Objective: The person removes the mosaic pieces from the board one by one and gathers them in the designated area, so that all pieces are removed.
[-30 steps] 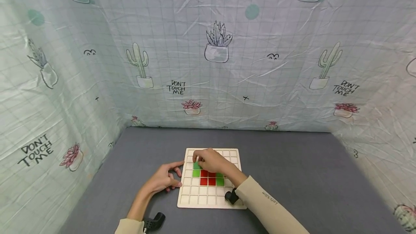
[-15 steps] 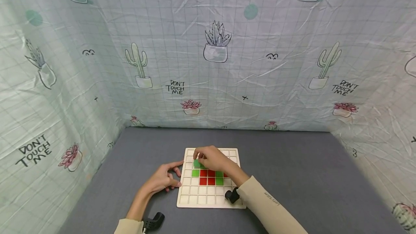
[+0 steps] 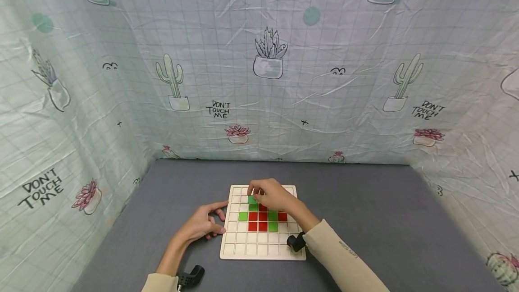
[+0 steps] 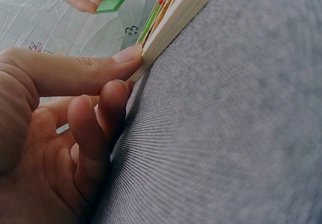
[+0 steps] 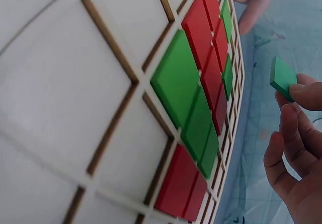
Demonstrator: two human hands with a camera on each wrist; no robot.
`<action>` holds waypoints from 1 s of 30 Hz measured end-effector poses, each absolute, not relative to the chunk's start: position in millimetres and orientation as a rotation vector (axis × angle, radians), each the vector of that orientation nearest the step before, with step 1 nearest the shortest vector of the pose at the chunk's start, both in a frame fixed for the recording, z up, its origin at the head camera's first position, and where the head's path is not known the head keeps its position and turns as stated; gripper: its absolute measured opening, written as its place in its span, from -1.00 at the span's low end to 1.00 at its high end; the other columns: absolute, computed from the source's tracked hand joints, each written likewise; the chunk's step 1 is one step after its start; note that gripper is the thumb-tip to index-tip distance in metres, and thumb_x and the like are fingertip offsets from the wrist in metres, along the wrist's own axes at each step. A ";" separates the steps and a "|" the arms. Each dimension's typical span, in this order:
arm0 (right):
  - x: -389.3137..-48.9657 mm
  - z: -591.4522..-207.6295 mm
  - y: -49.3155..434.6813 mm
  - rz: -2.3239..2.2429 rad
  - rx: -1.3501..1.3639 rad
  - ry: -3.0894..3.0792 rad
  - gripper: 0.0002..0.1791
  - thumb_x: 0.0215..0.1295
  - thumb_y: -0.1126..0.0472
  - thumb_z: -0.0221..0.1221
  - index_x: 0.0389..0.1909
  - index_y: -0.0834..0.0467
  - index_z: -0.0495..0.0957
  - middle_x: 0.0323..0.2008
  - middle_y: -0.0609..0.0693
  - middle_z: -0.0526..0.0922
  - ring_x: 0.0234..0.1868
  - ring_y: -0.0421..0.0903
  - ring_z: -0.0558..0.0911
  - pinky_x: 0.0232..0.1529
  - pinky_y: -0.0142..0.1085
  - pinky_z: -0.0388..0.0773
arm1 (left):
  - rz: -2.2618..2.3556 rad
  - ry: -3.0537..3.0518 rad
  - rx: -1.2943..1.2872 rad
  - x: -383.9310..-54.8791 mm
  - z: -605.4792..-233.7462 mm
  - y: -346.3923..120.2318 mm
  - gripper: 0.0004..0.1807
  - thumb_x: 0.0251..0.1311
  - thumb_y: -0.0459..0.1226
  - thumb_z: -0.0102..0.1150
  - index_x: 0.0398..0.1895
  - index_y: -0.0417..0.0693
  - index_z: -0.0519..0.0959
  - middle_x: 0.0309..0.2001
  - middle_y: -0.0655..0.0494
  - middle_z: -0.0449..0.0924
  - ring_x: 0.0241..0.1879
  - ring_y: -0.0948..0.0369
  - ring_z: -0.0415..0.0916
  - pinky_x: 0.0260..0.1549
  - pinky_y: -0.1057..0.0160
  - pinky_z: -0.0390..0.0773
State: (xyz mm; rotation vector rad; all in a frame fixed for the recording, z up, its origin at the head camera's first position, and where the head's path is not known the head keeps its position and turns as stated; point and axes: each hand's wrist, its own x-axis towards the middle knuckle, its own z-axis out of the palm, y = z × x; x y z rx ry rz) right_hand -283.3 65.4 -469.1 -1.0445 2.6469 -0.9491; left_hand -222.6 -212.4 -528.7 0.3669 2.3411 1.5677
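Note:
My right hand [image 3: 275,195] pinches a green square tile [image 3: 251,200] above the far half of a pale wooden grid board [image 3: 251,249]. In the right wrist view this tile [image 5: 284,75] is tilted and apart from the board, between thumb and fingers. My left hand [image 3: 200,223] touches the board's left edge with thumb and forefinger spread apart; its other fingers are bent. Red tiles [image 3: 262,226] and green tiles [image 3: 243,216] sit in cells near the board's middle. The right hand hides part of the far rows in the head view.
The board lies on a grey cloth-covered table [image 3: 348,202]. Printed curtains [image 3: 279,98] stand behind and at both sides. A black wrist camera [image 3: 192,276] is on the left wrist, and another camera [image 3: 296,241] hangs over the board's near right corner.
My right hand has lifted the green tile off the board's left part and carried it a little right and away. The cell beneath it now shows bare wood. My left hand stays in place.

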 end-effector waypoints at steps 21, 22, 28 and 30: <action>-287.9 -471.5 121.4 -0.945 -1.062 2.729 -0.83 0.45 0.34 0.17 -0.07 0.11 0.69 -0.23 -0.02 0.73 -0.30 -0.21 0.59 -0.33 -0.36 0.52 | 1.580 2.323 0.381 -221.6 -529.3 -214.4 -0.07 -0.03 -0.46 0.48 0.51 -0.22 0.35 -0.15 -0.17 0.54 -0.66 0.29 0.42 -0.75 0.30 0.46; -288.5 -471.9 124.7 -0.939 -1.060 2.734 -0.83 0.45 0.34 0.16 -0.07 0.11 0.69 -0.23 -0.02 0.73 -0.30 -0.21 0.59 -0.33 -0.36 0.52 | 1.579 2.323 0.381 -221.6 -529.1 -214.6 -0.08 -0.02 -0.46 0.48 0.51 -0.21 0.35 -0.15 -0.17 0.54 -0.66 0.29 0.41 -0.75 0.30 0.46; -292.8 -471.1 145.3 -0.931 -1.037 2.760 -0.82 0.46 0.34 0.15 -0.06 0.13 0.69 -0.25 0.00 0.73 -0.35 -0.24 0.57 -0.32 -0.35 0.51 | 1.569 2.328 0.387 -222.3 -529.9 -215.2 -0.08 -0.01 -0.45 0.48 0.52 -0.18 0.36 -0.15 -0.17 0.54 -0.66 0.28 0.43 -0.75 0.30 0.46; -294.4 -470.8 153.6 -0.946 -1.014 2.763 -0.82 0.46 0.34 0.15 -0.06 0.14 0.69 -0.24 0.03 0.73 -0.35 -0.23 0.57 -0.32 -0.33 0.52 | 1.570 2.326 0.389 -222.7 -530.6 -214.9 -0.08 -0.02 -0.45 0.48 0.51 -0.18 0.36 -0.15 -0.17 0.54 -0.66 0.27 0.44 -0.75 0.29 0.46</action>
